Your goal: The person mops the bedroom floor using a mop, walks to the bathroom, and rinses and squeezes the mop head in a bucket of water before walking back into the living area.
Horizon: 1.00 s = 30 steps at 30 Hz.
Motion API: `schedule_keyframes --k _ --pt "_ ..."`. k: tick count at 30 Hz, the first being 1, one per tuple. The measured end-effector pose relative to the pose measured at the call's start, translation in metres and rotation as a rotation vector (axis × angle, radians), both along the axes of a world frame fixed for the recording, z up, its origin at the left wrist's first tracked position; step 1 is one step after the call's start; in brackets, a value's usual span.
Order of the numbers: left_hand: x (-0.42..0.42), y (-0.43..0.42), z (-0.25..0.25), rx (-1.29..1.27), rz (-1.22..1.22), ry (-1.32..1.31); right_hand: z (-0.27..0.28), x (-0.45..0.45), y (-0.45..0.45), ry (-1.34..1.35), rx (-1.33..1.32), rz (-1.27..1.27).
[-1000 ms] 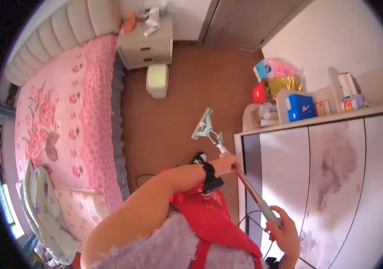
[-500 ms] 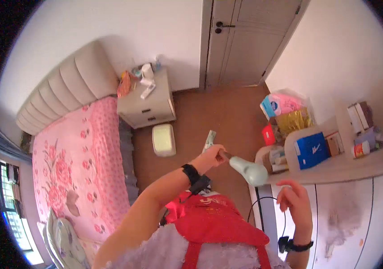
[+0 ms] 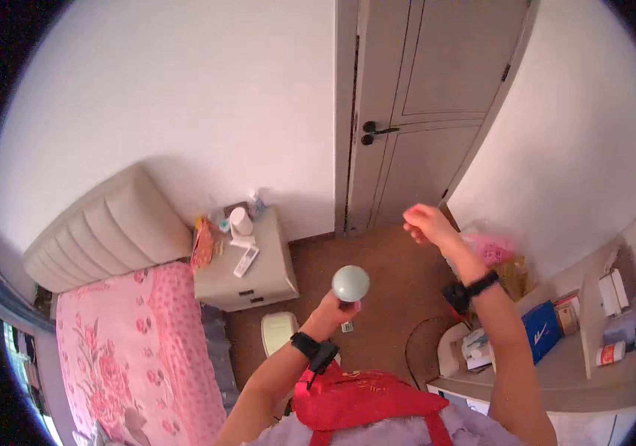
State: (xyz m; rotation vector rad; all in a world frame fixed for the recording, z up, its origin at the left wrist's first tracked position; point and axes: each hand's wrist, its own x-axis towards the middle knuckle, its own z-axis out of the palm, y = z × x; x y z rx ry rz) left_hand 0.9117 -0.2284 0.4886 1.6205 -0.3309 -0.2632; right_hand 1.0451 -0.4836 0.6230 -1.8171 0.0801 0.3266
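Observation:
My left hand [image 3: 329, 316] is closed around a pale green round-headed handheld device [image 3: 351, 283]. Its rounded end points up toward me, and my fingers mostly hide the handle. What kind of device it is does not show clearly. My right hand [image 3: 426, 224] is raised in front of the door, apart from the device, with its fingers curled in. Whether anything sits inside those fingers is hidden. A thin dark cord [image 3: 409, 348] curves over the floor below my right forearm; where its ends go cannot be seen.
A nightstand [image 3: 277, 256] carries a remote control [image 3: 246, 261] and a white cup-like thing [image 3: 241, 221]. Beside it are a bed with pink bedding [image 3: 113, 357] and a pale stool [image 3: 279, 321]. At right stands a desk [image 3: 556, 394] with a blue box [image 3: 543, 332]. A closed door [image 3: 437, 74] is ahead.
My view has tilted up toward the door. My right hand has risen from beside the desk, and its fingers have curled in. The device in my left hand has swung so its round end faces me.

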Motion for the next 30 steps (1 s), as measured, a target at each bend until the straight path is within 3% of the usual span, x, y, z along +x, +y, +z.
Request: schedule_keyframes --k 2,3,5,6,8,12,14,15,17,18,19,20,21,23,25,28,29,30 --pt "0.043 0.009 -0.023 -0.132 -0.003 -0.006 -0.017 0.064 0.01 -0.078 -0.076 -0.021" --pt "0.053 0.011 0.006 -0.078 -0.016 -0.075 -0.021 0.091 0.015 -0.118 -0.105 -0.043" --pt "0.082 0.015 0.001 0.0 -0.016 -0.117 -0.022 0.145 0.021 -0.136 -0.305 -0.01" --pt "0.106 0.018 -0.036 0.028 -0.003 -0.097 -0.024 0.168 0.024 -0.145 -0.4 0.016" --pt "0.125 0.023 -0.046 -0.057 0.043 -0.003 -0.049 0.217 0.023 -0.313 -0.624 0.006" --pt "0.144 0.007 -0.047 -0.565 0.118 0.261 -0.06 0.299 0.023 -0.637 -0.787 0.0" --pt "0.16 0.007 -0.044 -0.816 0.11 0.356 -0.075 0.356 0.016 -0.516 -0.75 0.11" --pt "0.168 0.01 -0.044 -0.941 0.101 0.4 -0.064 0.365 0.018 -0.388 -0.873 0.177" --pt "0.182 0.017 -0.077 -1.256 0.124 0.577 -0.075 0.395 0.014 -0.309 -0.93 0.234" --pt "0.194 0.029 -0.133 -1.446 0.153 0.711 -0.076 0.402 0.011 -0.27 -0.935 0.284" --pt "0.194 0.024 -0.14 -1.045 0.213 0.464 -0.089 0.409 0.006 -0.334 -0.963 0.272" --pt "0.193 0.02 -0.145 -0.422 0.312 0.21 -0.103 0.409 0.001 -0.396 -0.993 0.256" --pt "0.193 0.016 -0.151 0.029 0.433 0.059 -0.119 0.41 0.0 -0.454 -1.023 0.241" --pt "0.198 0.018 -0.157 -0.504 0.426 0.477 -0.099 0.386 -0.004 -0.495 -1.02 0.278" --pt "0.202 0.015 -0.161 -0.73 0.377 0.587 -0.099 0.376 -0.009 -0.565 -1.024 0.3" --pt "0.2 0.001 -0.129 -0.682 0.274 0.487 -0.118 0.372 -0.025 -0.627 -1.02 0.333" --pt "0.2 -0.005 -0.112 -0.684 0.242 0.478 -0.107 0.359 -0.028 -0.563 -1.002 0.332" --pt "0.194 -0.015 -0.071 -0.519 0.249 0.317 -0.084 0.34 -0.026 -0.498 -0.989 0.332"
